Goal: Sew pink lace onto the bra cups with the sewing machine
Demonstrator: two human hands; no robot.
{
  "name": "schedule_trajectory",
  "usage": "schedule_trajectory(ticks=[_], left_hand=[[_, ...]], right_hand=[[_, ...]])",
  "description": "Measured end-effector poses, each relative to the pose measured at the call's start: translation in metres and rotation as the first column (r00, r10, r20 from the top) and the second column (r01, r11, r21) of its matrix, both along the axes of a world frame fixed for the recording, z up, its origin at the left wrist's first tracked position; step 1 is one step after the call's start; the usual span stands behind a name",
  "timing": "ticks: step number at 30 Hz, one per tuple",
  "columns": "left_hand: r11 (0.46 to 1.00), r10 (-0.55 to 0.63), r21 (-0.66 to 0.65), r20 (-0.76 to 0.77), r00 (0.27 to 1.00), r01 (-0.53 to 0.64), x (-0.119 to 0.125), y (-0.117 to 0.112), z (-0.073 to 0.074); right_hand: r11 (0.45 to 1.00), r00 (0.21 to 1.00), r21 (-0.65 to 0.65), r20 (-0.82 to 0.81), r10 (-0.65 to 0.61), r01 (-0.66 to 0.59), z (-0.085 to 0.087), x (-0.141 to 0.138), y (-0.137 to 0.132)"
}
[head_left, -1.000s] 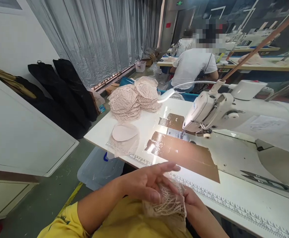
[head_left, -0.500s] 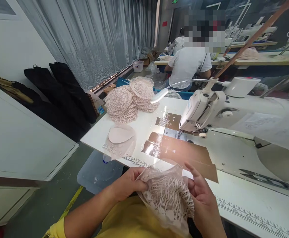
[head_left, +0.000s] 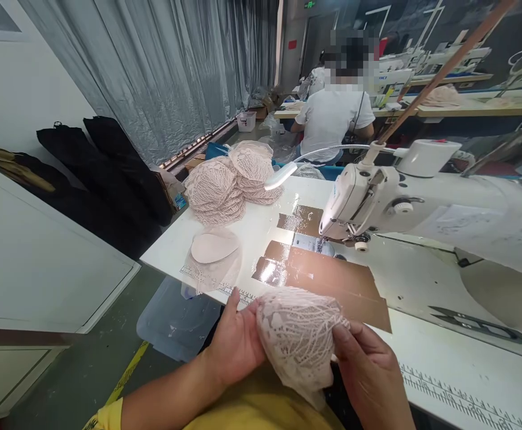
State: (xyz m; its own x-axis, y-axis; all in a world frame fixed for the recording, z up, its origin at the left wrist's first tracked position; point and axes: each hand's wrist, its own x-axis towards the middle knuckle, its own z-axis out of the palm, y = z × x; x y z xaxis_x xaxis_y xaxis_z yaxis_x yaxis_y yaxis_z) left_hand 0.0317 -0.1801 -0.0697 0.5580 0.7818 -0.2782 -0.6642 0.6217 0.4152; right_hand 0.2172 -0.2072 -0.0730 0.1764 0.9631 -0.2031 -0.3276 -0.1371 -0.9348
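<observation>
A pale pink lace bra cup [head_left: 299, 337] is held in front of my body at the table's near edge, its domed lace side facing up. My left hand [head_left: 238, 343] holds it from the left, thumb stretched upward and fingers partly hidden behind the lace. At the right edge, my right hand [head_left: 366, 358] pinches the lace between thumb and fingers. To the left on the table, a smooth beige oval pad [head_left: 215, 248] lies on a flat lace piece [head_left: 218, 275]. Beyond that stand stacks of lace cups [head_left: 211, 190].
A white sewing machine [head_left: 368, 203] stands at right, with brown cardboard [head_left: 319, 272] taped before its needle. Black thread snips [head_left: 478, 324] lie on its bed. A lamp [head_left: 281, 176] reaches over the table. Below is a clear plastic bin [head_left: 175, 322]. A person [head_left: 335, 116] sits behind.
The lace cup has turned from crumpled and sagging to smooth and domed. My left thumb has let go of the lace and points up. My right fingers now pinch its edge.
</observation>
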Motion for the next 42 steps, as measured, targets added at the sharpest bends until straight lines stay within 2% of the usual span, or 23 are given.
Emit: schedule_trajectory(ticks=[3,7,10,12,14,16,18,20,21,22,24,28,30,33,38,42], left_hand=[[0.991,-0.115,0.070,0.025,0.993,0.113,0.008,-0.009,0.004],[0.981,-0.161,0.082,-0.138,0.977,0.174,0.016,-0.020,-0.001],[0.983,-0.129,0.082,-0.329,0.935,0.165,0.005,-0.019,-0.008],[0.960,-0.143,0.153,-0.449,0.882,0.234,-0.010,-0.012,-0.007],[0.888,-0.118,0.315,-0.549,0.827,0.335,-0.027,-0.003,0.003],[0.798,0.084,0.518,-0.603,0.793,0.309,-0.039,0.008,0.018],[0.646,0.296,0.694,-0.612,0.733,0.318,-0.041,0.017,0.033],[0.493,0.382,0.743,-0.653,0.654,0.454,-0.034,0.025,0.043],[0.452,0.368,0.717,-0.692,0.621,0.530,-0.029,0.027,0.045],[0.442,0.323,0.675,-0.734,0.597,0.591,-0.024,0.029,0.045],[0.461,0.210,0.591,-0.797,0.566,0.661,-0.015,0.032,0.042],[0.486,0.110,0.543,-0.815,0.569,0.684,-0.006,0.032,0.033],[0.486,0.086,0.551,-0.803,0.590,0.679,-0.006,0.032,0.032],[0.491,0.088,0.566,-0.789,0.608,0.662,-0.004,0.036,0.036],[0.487,0.122,0.589,-0.777,0.618,0.645,0.001,0.046,0.038],[0.479,0.156,0.605,-0.772,0.616,0.636,0.007,0.055,0.038]], right_hand=[[1.000,0.999,-0.017,-0.042,0.000,-0.001,-0.004,-0.002,0.002],[0.999,0.999,-0.022,-0.036,0.036,-0.037,-0.006,-0.002,0.004],[0.995,0.994,-0.031,-0.049,-0.095,0.093,-0.003,0.009,0.008],[0.986,0.984,-0.012,-0.060,-0.168,0.168,0.000,0.020,0.011],[0.989,0.988,0.000,-0.032,-0.151,0.151,0.005,0.026,0.013],[0.999,0.999,-0.019,0.044,-0.032,0.033,0.010,0.025,0.013],[0.990,0.982,-0.034,0.125,0.143,-0.140,0.017,0.018,0.011],[0.961,0.939,-0.015,0.206,0.274,-0.277,0.025,0.006,0.007],[0.948,0.918,0.006,0.249,0.308,-0.319,0.028,0.001,0.005],[0.939,0.901,0.032,0.295,0.319,-0.343,0.031,-0.003,0.004],[0.934,0.873,0.095,0.397,0.282,-0.345,0.034,-0.007,0.004],[0.938,0.790,0.219,0.606,0.086,-0.270,0.031,0.001,0.008],[0.929,0.735,0.242,0.677,0.044,-0.279,0.029,0.006,0.011],[0.927,0.695,0.240,0.718,0.031,-0.289,0.029,0.009,0.015],[0.964,0.727,0.199,0.686,-0.008,-0.177,0.033,0.003,0.019],[0.969,0.724,0.205,0.689,-0.041,-0.140,0.034,0.005,0.024]])
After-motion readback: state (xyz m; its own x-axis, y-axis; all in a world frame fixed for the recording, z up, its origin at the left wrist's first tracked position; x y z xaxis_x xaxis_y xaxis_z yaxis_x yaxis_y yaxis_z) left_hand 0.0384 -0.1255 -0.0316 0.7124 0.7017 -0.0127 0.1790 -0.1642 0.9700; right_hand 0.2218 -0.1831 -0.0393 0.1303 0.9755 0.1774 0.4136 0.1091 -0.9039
